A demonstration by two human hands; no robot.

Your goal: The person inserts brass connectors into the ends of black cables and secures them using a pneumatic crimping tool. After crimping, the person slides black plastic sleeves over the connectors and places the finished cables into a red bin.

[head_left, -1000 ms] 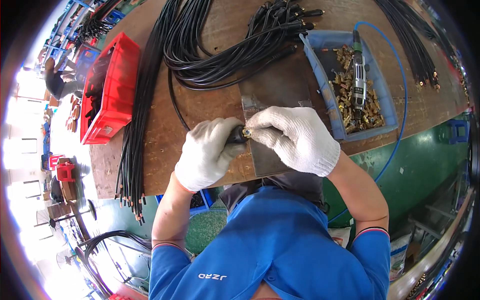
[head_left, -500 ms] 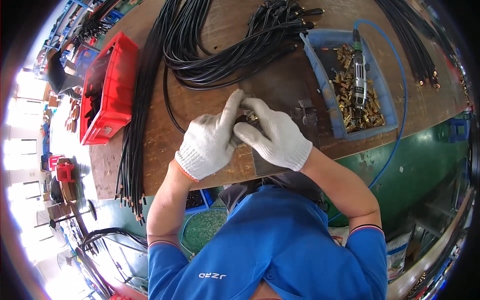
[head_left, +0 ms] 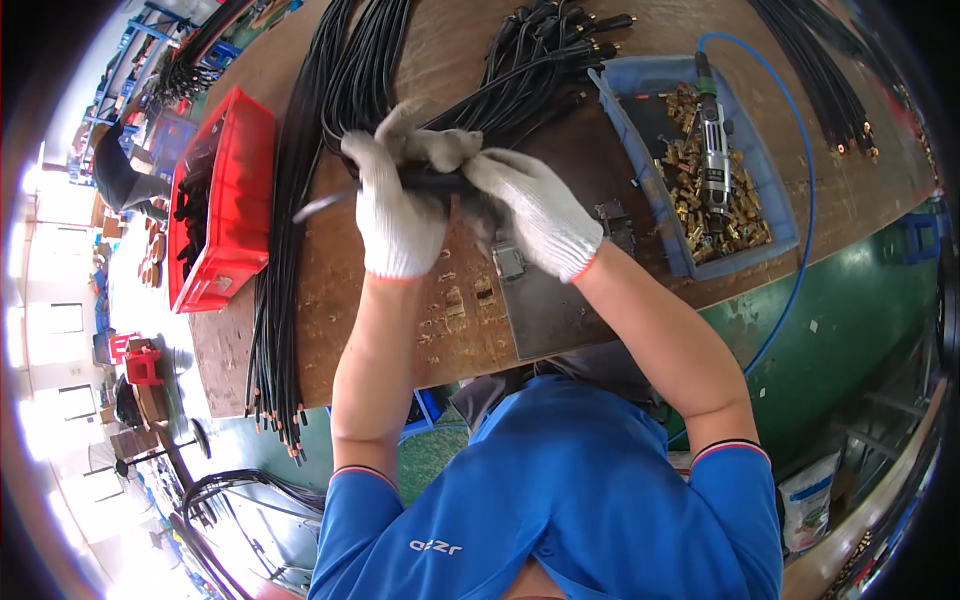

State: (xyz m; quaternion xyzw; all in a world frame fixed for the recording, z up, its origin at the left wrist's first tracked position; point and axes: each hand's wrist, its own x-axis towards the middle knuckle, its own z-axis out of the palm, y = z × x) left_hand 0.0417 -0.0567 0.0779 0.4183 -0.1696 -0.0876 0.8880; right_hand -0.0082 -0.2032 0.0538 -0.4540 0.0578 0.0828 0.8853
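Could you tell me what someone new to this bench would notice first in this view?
Probably the two white-gloved hands at the centre: the left hand and right hand grip a black cable between them above the wooden table. Next, the red crate at the table's left end, beside long black cable bundles. On the right, a blue tray holds brass fittings and a grey power tool.

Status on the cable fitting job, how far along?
Done: cables with fittings piled at the bench's far side. In hand: left hand and right hand grip one black cable. Left: a long bundle of bare-ended cables, and the blue tray holds many brass fittings.
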